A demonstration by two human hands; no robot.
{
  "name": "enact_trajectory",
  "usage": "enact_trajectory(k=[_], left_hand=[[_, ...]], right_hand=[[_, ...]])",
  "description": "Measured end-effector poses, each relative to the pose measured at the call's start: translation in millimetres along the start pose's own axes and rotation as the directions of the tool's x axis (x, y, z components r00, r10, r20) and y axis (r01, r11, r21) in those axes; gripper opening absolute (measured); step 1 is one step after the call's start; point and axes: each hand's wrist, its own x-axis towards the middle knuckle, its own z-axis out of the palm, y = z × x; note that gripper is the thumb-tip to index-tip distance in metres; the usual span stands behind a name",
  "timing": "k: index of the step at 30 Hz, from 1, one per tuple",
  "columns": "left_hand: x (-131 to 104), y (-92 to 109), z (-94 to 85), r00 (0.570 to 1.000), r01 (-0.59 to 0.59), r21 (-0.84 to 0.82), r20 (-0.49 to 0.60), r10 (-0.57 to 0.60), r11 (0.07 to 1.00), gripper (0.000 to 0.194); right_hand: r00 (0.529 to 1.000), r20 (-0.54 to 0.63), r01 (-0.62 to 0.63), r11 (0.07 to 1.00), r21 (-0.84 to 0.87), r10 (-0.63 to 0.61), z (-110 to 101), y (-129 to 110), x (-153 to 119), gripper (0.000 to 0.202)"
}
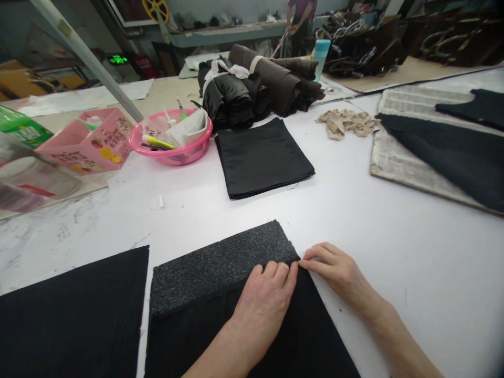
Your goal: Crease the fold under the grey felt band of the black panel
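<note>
A black cloth lies over a speckled dark grey piece, whose upper strip shows beyond the cloth's edge. My left hand rests on the cloth, its fingers bent together at that edge, near the right corner. Close beside its fingertips, my right hand pinches the corner of the black cloth between thumb and finger. Another black cloth lies flat at the left, separated by a narrow gap. Farther back sits a stack of black fabric squares.
A pink basin of tools and a pink box stand at the back left. Behind the stack are dark fabric rolls. Beige scraps and a board with black cloth lie right. A person stands far back.
</note>
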Motion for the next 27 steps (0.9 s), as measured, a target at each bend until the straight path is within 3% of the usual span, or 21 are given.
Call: enact_trajectory(k=[6,9,14,20,27], left_hand=[[1,3,-1.0,1.0,0.013,0.001,0.0,-0.013,1.0,0.048],[2,3,-0.9,1.0,0.024,-0.005,-0.008,-0.024,1.0,0.048],[1,5,-1.1,0.999,0.042,-0.027,-0.019,-0.043,0.999,0.047],[0,6,-4.6,0.998,0.054,-0.041,-0.023,-0.055,0.998,0.045],[-10,1,-6.2,0.998,0.049,-0.052,-0.043,-0.051,0.997,0.043]], right_hand=[[1.0,0.018,-0.007,0.999,0.031,0.007,-4,5,-3,0.022],[0.998,-0.055,-0.033,0.998,0.05,0.036,-4,6,-8,0.028],[0.97,-0.16,-0.185,0.983,0.004,0.183,3,-6,-19,0.036],[0.978,-0.096,-0.199,0.958,-0.205,0.183,17,-21,-27,0.049],[0.988,-0.051,-0.154,0.937,-0.314,0.145,18,-23,-29,0.046]])
